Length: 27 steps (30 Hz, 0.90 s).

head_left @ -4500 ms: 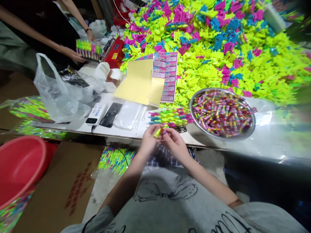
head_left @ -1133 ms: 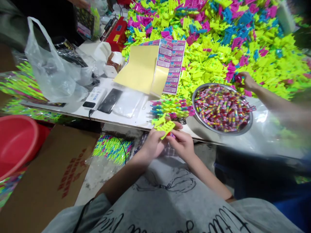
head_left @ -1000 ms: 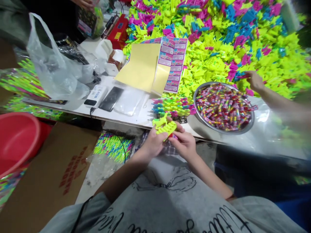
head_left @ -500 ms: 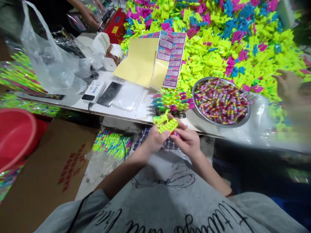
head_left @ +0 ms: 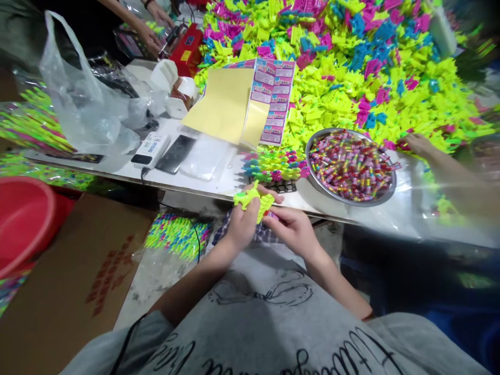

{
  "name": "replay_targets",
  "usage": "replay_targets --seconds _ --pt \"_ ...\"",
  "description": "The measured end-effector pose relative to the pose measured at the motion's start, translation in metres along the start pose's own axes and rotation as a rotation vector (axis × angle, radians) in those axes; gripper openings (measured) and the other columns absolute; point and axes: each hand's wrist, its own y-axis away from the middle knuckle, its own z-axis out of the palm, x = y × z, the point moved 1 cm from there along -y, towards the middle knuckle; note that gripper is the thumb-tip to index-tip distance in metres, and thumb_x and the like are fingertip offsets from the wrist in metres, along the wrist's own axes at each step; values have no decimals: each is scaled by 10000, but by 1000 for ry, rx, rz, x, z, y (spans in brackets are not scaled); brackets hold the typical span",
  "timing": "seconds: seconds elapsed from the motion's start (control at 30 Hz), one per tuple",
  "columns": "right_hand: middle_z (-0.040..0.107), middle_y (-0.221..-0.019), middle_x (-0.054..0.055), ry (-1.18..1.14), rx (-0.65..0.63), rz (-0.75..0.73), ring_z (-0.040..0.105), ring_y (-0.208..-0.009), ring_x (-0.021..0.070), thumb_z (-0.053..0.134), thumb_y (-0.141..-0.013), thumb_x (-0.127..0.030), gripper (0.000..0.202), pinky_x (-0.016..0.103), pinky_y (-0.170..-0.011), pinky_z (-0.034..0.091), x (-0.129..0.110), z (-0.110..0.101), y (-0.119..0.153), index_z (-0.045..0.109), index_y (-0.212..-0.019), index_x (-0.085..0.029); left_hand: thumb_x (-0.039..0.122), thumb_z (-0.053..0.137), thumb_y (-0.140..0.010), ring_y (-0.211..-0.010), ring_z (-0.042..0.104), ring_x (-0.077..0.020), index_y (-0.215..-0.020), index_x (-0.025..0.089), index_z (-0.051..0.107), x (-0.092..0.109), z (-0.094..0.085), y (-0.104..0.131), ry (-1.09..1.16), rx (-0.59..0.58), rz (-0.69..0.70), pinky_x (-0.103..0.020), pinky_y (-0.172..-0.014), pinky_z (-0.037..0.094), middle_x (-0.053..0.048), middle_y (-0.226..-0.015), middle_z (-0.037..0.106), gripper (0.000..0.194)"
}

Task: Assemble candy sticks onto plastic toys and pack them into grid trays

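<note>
My left hand (head_left: pixel 242 225) is closed around a neon-yellow plastic toy (head_left: pixel 265 204), above my lap at the table's front edge. Its raised figure-like part sticks up past my thumb. Close against it, my right hand (head_left: pixel 294 229) pinches a small wrapped candy (head_left: pixel 271 214) with a red end, held at the toy's lower side. My fingers cover most of the candy. Just beyond my hands, rows of stacked yellow, pink and blue toys (head_left: pixel 275 165) rest on a black tray (head_left: pixel 283 186).
A metal bowl (head_left: pixel 310 172) of wrapped candies stands right of the stack, before a heap of plastic toys (head_left: pixel 332 104). Printed label sheets (head_left: pixel 222 101), a phone (head_left: pixel 176 154) and a plastic bag (head_left: pixel 89 104) lie leftward. Co-workers' hands show at right (head_left: pixel 420 146) and upper left (head_left: pixel 150 39).
My hands have shifted slightly left, and the yellow toy has turned so its slatted part shows narrower. At right, a co-worker's blurred hand has moved left and down to near the bowl.
</note>
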Motion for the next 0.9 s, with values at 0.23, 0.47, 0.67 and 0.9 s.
replay_targets --seconds 0.23,0.47,0.67,0.9 --pt "649 -772 22 -45 -23 24 551 -757 158 542 -804 -335 241 248 -727 426 4 4 -3 703 -851 -162 480 492 -764 -846 625 -221 -979 165 489 -3 -4 5 -47 12 -148 -390 -840 455 -60 -900 659 381" --pt "650 -791 15 -75 47 101 560 -806 166 551 -789 -383 263 253 -771 430 26 11 -9 702 -893 -193 579 513 -682 -1111 482 -293 -1005 126 537 -14 -13 -4 -227 85 -185 -429 -997 317 -117 -1066 603 556" --pt "653 -803 14 -38 -104 147 563 -748 146 536 -795 -325 245 225 -676 440 35 8 -4 690 -918 -180 500 513 -722 -1047 529 -250 -1073 151 516 -44 -23 10 -190 225 -244 -376 -925 395 -86 -1089 600 495" --pt "665 -818 26 -86 58 191 582 -786 160 508 -802 -338 253 256 -717 452 53 23 7 672 -891 -168 447 464 -779 -882 602 -208 -927 149 580 -49 -24 21 -190 227 -228 -328 -825 454 -67 -901 661 353"
